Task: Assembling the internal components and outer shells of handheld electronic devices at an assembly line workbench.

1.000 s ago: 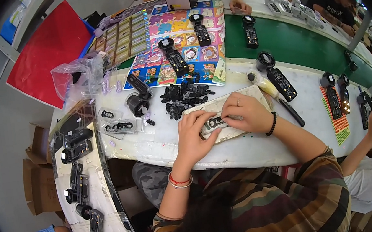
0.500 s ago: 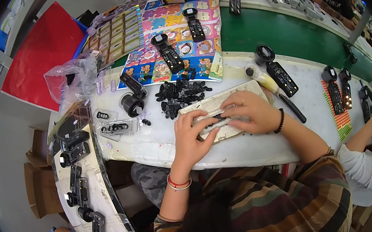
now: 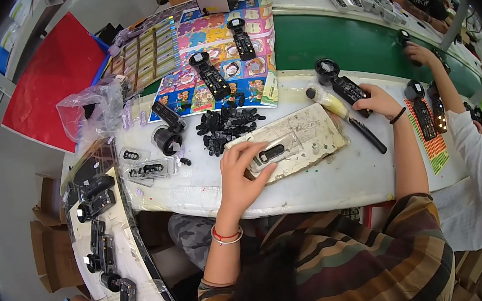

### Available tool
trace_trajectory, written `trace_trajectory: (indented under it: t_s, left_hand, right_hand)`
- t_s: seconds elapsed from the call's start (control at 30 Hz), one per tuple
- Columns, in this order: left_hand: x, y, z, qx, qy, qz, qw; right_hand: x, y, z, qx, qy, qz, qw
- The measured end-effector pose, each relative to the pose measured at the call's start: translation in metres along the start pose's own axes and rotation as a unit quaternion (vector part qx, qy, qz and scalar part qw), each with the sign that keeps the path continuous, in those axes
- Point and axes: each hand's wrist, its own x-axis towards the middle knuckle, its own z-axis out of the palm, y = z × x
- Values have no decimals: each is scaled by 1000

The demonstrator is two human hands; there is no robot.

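On a worn whitish board [image 3: 316,133], a clear plastic holder [image 3: 291,143] lies with a small black oblong piece [image 3: 271,153] in it. My left hand [image 3: 239,174] grips the holder's left end between thumb and fingers. Out to the right, my right hand [image 3: 379,101] has its fingers on the lower end of a black handheld device [image 3: 346,90], which has a round head and lies on the table. Just below that hand is a black pen-like tool [image 3: 368,135]. A bottle with yellowish contents [image 3: 329,103] lies beside the board.
Beyond the board sits a pile of small black parts [image 3: 227,129]. Two similar devices rest on a colourful printed sheet [image 3: 264,67]. A clear tray [image 3: 154,170] stands left. A green conveyor belt [image 3: 323,40] runs behind, with a co-worker's arm [image 3: 440,74] reaching over it from the right.
My right hand has left the board and moved right and away, onto the black device. My left hand stays at the holder. The co-worker on the right has reached toward the belt.
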Motion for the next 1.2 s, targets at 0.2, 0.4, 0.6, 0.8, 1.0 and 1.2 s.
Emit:
trace_trajectory:
  t_s: [0.2, 0.4, 0.6, 0.8, 1.0, 1.2]
  left_hand:
    - [10, -3, -28, -236, 106, -79, 963]
    - [32, 19, -45, -414, 119, -115, 895]
    - [22, 21, -44, -315, 148, -121, 930]
    - [20, 15, -47, -150, 122, 7, 981]
    - [13, 2, -32, -154, 127, 0, 980]
    - [6, -18, -22, -194, 118, -28, 974]
  right_hand:
    - [-41, -75, 55, 138, 22, -181, 974]
    - [-58, -128, 132, -290, 45, -464, 836]
    - [-41, -110, 154, -261, 28, -543, 798]
    - [-40, -109, 153, -320, 77, -622, 711]
    - [-38, -99, 158, -339, 59, -597, 724]
    - [-32, -88, 167, -341, 44, -579, 739]
